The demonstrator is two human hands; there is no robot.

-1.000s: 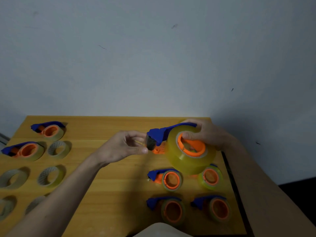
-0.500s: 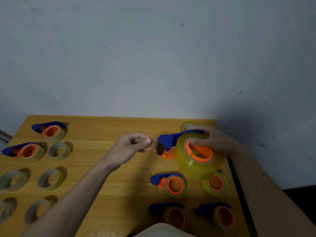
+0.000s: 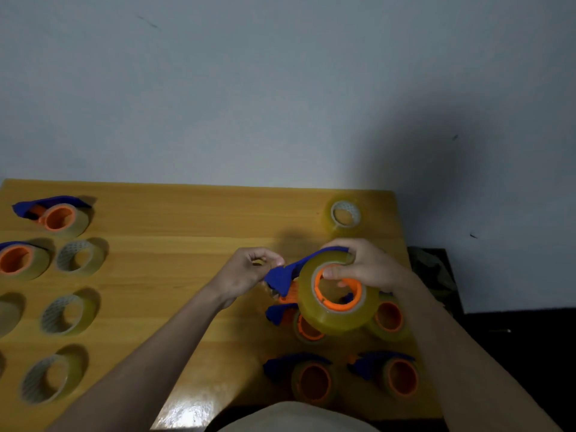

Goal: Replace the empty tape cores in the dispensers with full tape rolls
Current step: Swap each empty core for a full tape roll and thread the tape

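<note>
At centre right of the frame, above a wooden table [image 3: 187, 213], a person's right hand [image 3: 367, 266] grips a blue-and-orange tape dispenser [image 3: 283, 277] loaded with a full roll of yellowish tape [image 3: 335, 319], thumb across the orange hub. The left hand [image 3: 246, 272], fingers curled, pinches at the dispenser's blue front end. Four more loaded dispensers lie below, two dispensers and several near-empty tape cores [image 3: 79, 255] at left, and a spare roll [image 3: 344, 215] sits upper right.
</note>
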